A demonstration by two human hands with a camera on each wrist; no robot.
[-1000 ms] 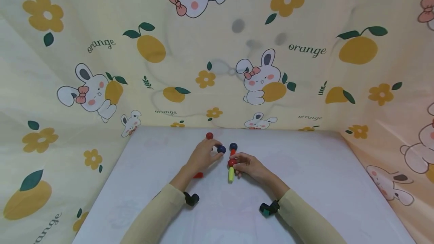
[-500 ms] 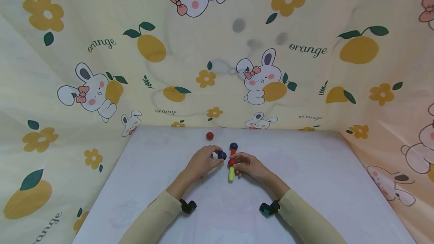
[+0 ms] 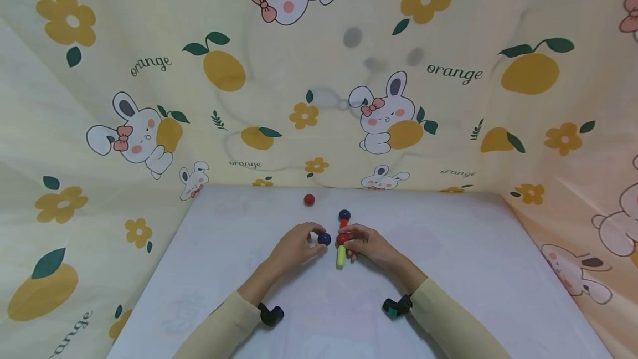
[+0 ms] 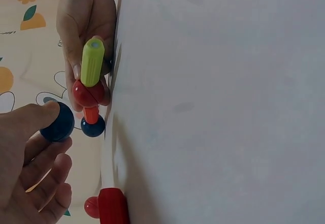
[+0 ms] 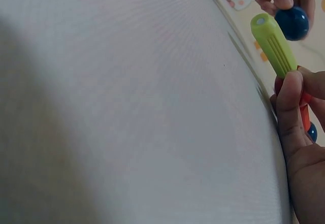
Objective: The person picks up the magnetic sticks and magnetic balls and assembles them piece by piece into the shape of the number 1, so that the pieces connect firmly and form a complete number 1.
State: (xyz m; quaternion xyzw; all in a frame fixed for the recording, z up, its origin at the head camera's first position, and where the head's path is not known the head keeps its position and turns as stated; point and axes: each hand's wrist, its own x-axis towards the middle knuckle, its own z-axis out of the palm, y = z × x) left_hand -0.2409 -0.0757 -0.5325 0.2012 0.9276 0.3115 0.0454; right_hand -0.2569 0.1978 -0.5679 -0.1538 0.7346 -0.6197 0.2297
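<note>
My left hand [image 3: 294, 245] pinches a dark blue ball [image 3: 324, 238] between thumb and fingertips, just left of a joined toy piece. That piece runs from a second dark blue ball [image 3: 344, 215] through a short orange-red rod [image 4: 91, 115] and a red ball [image 3: 342, 239] to a yellow-green grooved rod [image 3: 341, 257]. Thumb and fingers of my right hand [image 3: 368, 244] hold it at the red ball. A small hole shows in the free end of the yellow-green rod, which points toward me. A narrow gap separates the held blue ball from the piece in the head view.
A loose red ball [image 3: 309, 199] lies near the back edge of the white table [image 3: 438, 270]. In the left wrist view a red rod [image 4: 113, 206] lies on the table; my left arm hides it in the head view. A printed cloth [image 3: 279, 98] hangs behind.
My left hand has come back toward me with the blue ball, now level with the red ball of the joined piece. The loose red ball is uncovered. My right hand stays put.
</note>
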